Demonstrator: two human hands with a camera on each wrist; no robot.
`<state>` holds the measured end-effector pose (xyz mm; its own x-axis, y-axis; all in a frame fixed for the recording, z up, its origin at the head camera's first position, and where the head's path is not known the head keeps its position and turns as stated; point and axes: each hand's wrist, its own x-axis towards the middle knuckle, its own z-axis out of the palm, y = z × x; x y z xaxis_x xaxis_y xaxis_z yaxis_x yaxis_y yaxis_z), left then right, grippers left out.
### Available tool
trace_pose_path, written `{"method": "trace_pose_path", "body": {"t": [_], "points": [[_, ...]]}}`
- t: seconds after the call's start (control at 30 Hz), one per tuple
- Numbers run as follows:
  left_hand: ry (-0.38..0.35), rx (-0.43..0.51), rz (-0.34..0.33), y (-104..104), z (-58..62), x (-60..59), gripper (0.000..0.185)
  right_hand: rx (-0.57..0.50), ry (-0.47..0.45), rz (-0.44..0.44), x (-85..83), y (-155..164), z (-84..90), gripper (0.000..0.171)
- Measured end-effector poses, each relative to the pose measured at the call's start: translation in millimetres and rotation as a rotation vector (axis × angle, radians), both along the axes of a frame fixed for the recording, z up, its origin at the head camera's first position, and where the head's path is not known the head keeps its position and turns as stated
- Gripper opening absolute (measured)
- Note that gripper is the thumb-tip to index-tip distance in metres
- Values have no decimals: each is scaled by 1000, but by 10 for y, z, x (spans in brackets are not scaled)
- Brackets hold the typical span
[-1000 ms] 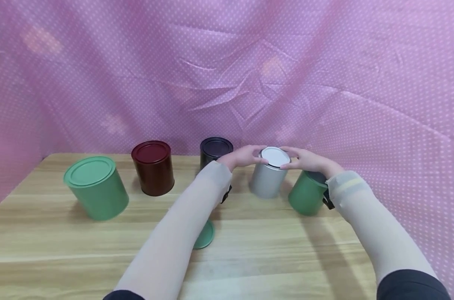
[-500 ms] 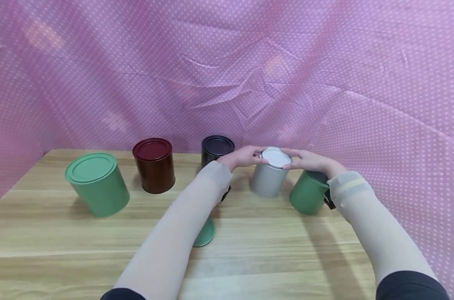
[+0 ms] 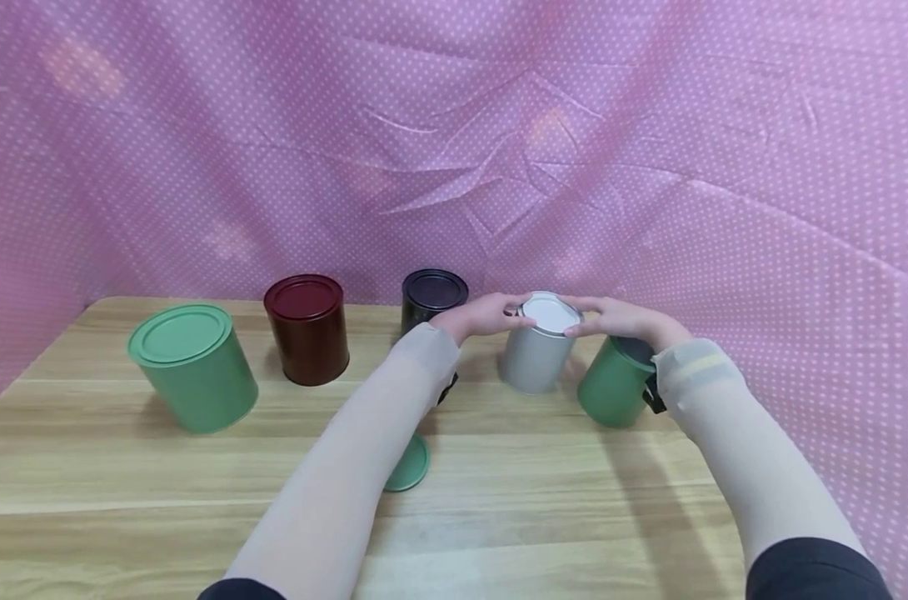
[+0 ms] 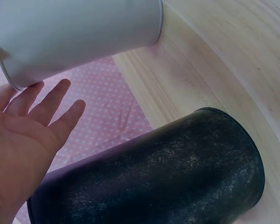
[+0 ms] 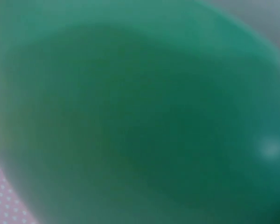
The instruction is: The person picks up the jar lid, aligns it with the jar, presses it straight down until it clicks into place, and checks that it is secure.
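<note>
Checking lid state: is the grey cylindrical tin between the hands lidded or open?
Lidded. A white lid sits on the grey cylindrical tin; left hand and right hand touch its rim.

the black tin (image 3: 433, 297) and small green tin (image 3: 615, 385) crowd the grey tin (image 3: 535, 354); bare table (image 3: 574, 500) lies nearer.

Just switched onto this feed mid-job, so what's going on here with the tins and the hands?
A person has both hands at the top of the grey tin on the wooden table: the left hand and the right hand touch opposite sides of its white lid. The left wrist view shows the left fingers straight against the rim. A small green tin stands open under the right wrist, and a green lid lies flat on the table. A black tin, a dark red tin and a large green tin stand closed.
</note>
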<state>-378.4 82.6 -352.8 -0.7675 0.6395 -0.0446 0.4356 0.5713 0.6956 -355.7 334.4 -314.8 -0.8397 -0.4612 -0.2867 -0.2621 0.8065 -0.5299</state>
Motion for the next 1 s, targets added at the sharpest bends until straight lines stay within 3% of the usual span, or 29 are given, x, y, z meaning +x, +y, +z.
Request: {"method": "trace_pose_path", "body": {"t": [0.43,1.0], "points": [[-68,24,40,-12,3,33,67,14,24,-46,-12,-32,-22,78],[-47,7,73,45,43,34,66,-17,-19,-105,28,-18,8,81]]}}
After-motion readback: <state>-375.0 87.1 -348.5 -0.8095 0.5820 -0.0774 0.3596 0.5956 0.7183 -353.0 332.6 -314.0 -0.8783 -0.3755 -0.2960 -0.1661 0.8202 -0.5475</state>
